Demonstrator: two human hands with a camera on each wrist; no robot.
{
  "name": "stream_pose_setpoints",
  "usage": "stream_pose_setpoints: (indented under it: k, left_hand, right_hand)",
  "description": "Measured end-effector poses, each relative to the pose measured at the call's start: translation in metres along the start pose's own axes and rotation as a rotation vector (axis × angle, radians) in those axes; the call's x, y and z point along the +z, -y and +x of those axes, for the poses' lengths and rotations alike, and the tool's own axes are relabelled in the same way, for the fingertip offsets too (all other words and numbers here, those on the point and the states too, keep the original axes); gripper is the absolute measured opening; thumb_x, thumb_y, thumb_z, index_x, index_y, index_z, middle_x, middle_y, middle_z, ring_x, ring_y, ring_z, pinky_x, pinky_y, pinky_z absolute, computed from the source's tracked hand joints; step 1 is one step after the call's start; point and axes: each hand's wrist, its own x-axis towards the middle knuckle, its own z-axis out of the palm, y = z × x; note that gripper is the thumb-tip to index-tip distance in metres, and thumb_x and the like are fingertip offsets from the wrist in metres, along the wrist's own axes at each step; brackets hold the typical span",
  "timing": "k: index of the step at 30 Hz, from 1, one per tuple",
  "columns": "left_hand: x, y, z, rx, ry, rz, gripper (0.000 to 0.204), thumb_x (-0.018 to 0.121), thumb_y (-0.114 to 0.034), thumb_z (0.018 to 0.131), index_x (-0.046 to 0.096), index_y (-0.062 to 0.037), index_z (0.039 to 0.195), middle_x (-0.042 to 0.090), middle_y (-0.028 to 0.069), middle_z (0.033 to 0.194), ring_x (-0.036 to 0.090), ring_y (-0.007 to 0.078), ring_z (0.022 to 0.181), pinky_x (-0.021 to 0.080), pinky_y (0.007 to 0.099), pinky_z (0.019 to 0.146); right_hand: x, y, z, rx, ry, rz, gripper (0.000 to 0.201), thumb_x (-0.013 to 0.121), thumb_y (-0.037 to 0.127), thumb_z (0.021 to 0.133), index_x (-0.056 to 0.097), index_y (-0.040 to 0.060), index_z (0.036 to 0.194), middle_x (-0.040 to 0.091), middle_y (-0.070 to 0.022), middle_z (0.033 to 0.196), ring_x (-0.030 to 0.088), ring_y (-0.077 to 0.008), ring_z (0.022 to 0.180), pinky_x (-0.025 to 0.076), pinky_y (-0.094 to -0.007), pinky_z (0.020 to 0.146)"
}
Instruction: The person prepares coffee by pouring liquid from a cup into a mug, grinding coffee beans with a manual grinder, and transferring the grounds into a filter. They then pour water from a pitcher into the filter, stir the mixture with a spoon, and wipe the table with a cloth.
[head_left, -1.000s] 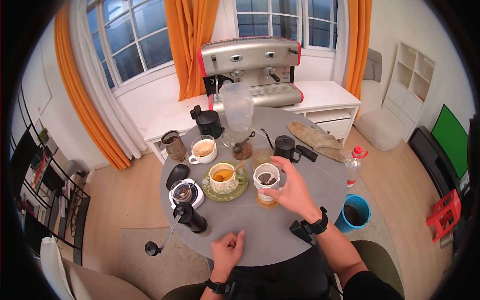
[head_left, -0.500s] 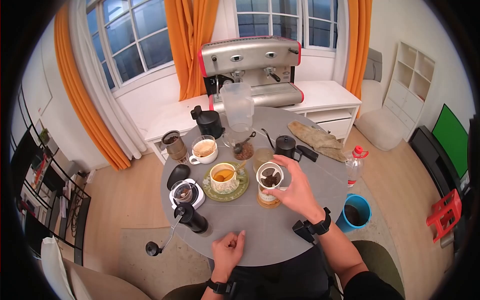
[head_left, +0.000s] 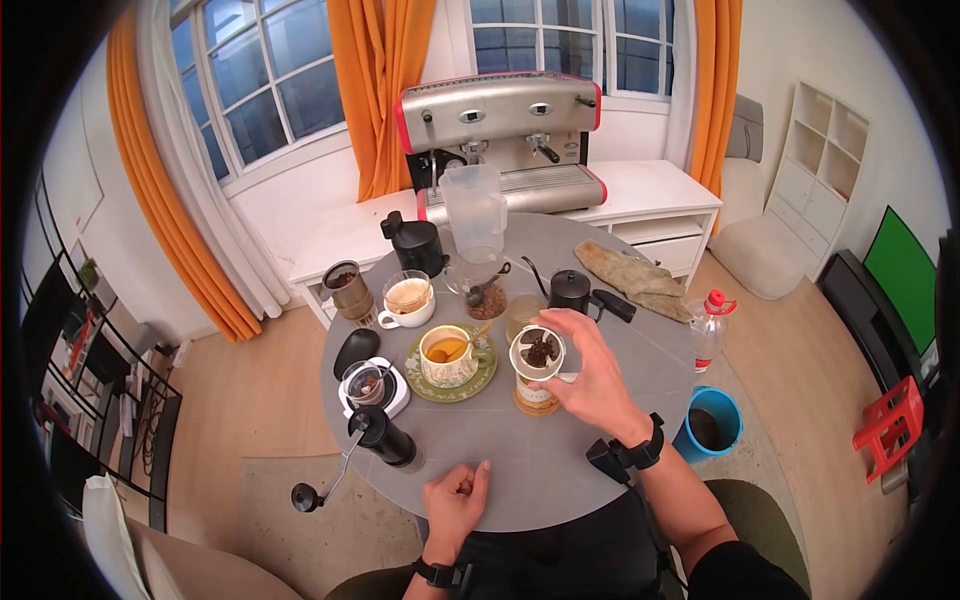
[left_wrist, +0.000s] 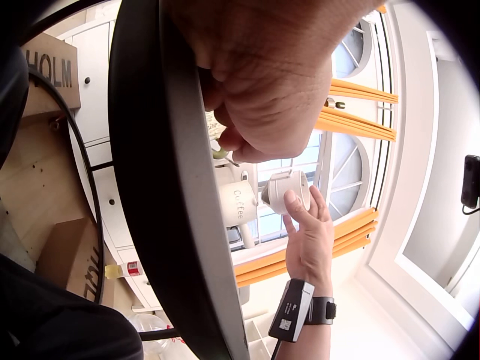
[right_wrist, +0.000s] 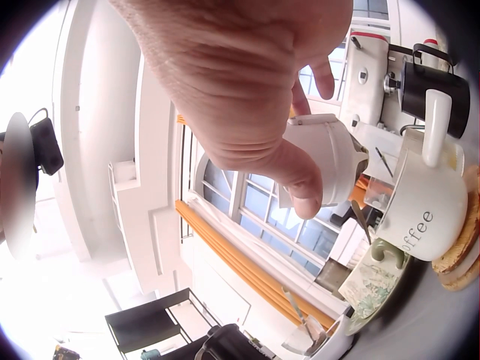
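Observation:
My right hand grips a white coffee dripper between thumb and fingers. Dark, clumped coffee grounds lie inside it. The dripper is held just above a white mug marked "Coffee", and its mouth tilts toward me in the head view. Beneath the mug is a round wooden coaster. My left hand rests at the table's near edge, fingers loosely curled, holding nothing. Left of the mug, a patterned cup of amber liquid with a spoon stands on a green saucer.
A black hand grinder and a white scale bearing a small glass stand at the left. Behind are a cup with a glass, a black gooseneck kettle and a brown cloth. A blue bucket sits beside the table.
My right hand has lifted the dripper slightly and tilted its mouth toward the camera. The grounds inside have shifted into a clump. My left hand has stayed still.

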Motion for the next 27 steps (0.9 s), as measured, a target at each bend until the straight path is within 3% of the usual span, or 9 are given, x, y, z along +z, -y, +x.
stream_pose_setpoints:
  k: [27]
  left_hand:
    - [-0.001,-0.0035,0.0006,-0.014,-0.002,-0.004,0.04,0.082,-0.017,0.092,0.059,-0.0005,0.064,0.045,0.007,0.048,0.039,0.0145,0.041,0.035,0.0307,0.045]
  right_hand:
    - [-0.0035,0.003,0.0028,-0.088,0.007,-0.071,0.072,0.081,-0.002,0.078,0.058,0.0122,0.145,0.06,-0.0107,0.145,0.05,-0.032,0.143,0.039,-0.0467,0.117]
